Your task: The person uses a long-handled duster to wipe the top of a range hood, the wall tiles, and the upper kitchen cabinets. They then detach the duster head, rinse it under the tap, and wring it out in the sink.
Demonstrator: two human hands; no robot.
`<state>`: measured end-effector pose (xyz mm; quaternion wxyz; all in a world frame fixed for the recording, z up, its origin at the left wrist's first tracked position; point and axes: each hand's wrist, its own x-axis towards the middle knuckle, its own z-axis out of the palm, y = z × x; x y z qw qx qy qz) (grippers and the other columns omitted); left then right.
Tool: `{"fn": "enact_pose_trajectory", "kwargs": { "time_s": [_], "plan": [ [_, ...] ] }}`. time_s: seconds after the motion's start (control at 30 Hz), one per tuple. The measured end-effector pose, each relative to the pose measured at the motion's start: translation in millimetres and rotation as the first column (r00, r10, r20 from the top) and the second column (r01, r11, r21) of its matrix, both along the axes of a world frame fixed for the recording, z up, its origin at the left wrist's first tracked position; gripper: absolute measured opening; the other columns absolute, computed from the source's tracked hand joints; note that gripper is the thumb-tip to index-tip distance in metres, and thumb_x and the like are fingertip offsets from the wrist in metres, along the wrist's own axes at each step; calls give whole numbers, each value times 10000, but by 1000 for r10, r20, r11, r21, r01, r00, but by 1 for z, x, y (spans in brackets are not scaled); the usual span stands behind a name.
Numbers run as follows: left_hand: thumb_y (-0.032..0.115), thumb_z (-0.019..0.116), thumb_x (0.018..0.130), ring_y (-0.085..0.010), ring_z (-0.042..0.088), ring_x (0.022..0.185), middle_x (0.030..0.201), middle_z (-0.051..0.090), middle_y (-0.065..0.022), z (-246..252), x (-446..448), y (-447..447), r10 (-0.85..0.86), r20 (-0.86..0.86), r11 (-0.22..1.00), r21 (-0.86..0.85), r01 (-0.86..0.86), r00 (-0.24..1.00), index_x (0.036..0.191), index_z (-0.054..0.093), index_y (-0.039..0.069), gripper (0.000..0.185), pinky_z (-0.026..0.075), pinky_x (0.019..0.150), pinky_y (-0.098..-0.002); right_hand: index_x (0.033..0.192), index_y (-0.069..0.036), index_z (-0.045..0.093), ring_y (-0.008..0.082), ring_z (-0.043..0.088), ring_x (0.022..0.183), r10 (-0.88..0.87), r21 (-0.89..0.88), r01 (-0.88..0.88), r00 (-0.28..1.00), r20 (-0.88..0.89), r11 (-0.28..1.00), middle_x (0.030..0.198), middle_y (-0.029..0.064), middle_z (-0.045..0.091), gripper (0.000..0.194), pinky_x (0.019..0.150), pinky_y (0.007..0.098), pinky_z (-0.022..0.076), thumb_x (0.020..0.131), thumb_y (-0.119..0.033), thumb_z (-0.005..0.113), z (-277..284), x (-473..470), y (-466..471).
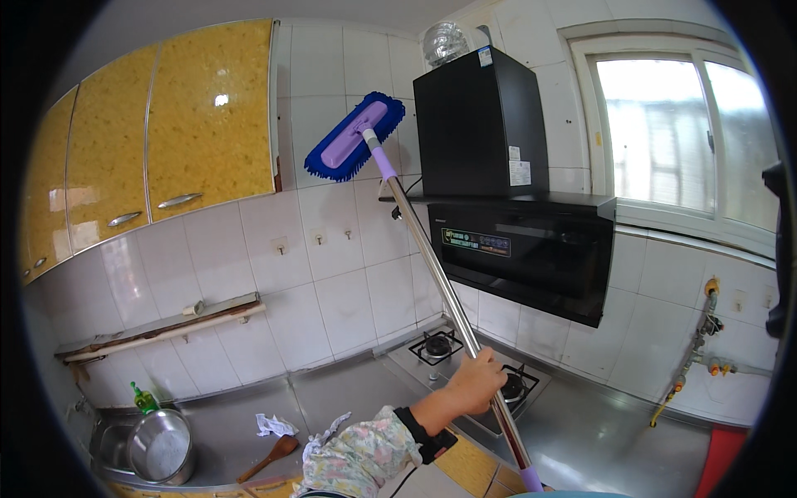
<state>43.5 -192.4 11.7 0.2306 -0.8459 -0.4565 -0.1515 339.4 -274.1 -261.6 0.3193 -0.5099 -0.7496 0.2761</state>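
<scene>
My left hand (471, 383) grips the steel pole (436, 267) of a flat mop, which slants up and left from the bottom edge. At its top, the mop head (355, 138) has a lilac plate and a blue fringed pad. It is in front of the white wall tiles (320, 68), left of the black range hood (461, 131); whether the pad touches the tiles I cannot tell. Below my hand, the pole ends in a lilac grip (530, 478). My right hand is out of view. Behind my left hand is a two-burner gas hob (408, 361), partly hidden.
Yellow wall cabinets (212, 118) hang at left, above a narrow shelf (168, 327). On the steel counter (348, 380) lie a crumpled cloth (276, 426) and a wooden spatula (269, 459). A metal pot (163, 445) stands by the sink (115, 436). Gas pipes (697, 348) run below the window (660, 124).
</scene>
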Motion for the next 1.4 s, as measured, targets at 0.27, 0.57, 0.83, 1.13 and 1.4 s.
{"fn": "enact_pose_trajectory", "kwargs": {
  "time_s": [0.27,0.57,0.83,1.13,1.4],
  "plan": [
    [110,724,590,-248,475,1021,883,599,7,31,-77,86,173,-128,984,-16,-176,977,774,681,114,188,417,813,-468,1204,-38,532,255,580,711,250,3,-257,940,-233,966,831,147,630,468,663,395,481,896,-364,667,6,-81,85],
    [86,704,658,-256,457,1153,999,581,-35,83,-157,168,323,-228,946,92,-309,919,854,671,97,199,367,995,-498,920,-31,505,142,540,440,352,-212,-588,695,-627,781,585,54,551,232,416,307,405,914,-224,632,55,-210,178],
    [61,733,684,-378,337,1361,1395,430,-174,72,-196,156,312,104,921,212,-328,944,1191,554,68,538,334,1093,-494,918,-35,476,120,498,397,373,-122,-610,617,-693,783,535,34,509,247,371,293,394,957,-261,568,148,-304,242],
    [140,705,801,-415,472,1246,1349,502,-239,-123,-271,-34,242,500,932,-357,-56,831,1231,560,74,459,400,1060,-433,878,-47,494,180,472,372,427,-124,-643,627,-652,756,521,60,483,404,380,336,401,1002,-426,426,257,-342,303],
    [278,680,847,-327,623,1018,1133,661,-143,-270,-303,-247,955,195,277,-852,-444,222,1185,647,124,372,506,877,-447,924,-70,493,181,437,381,396,-124,-680,554,-732,722,561,51,471,545,380,351,408,961,-609,417,359,-392,360]
  ]
}}
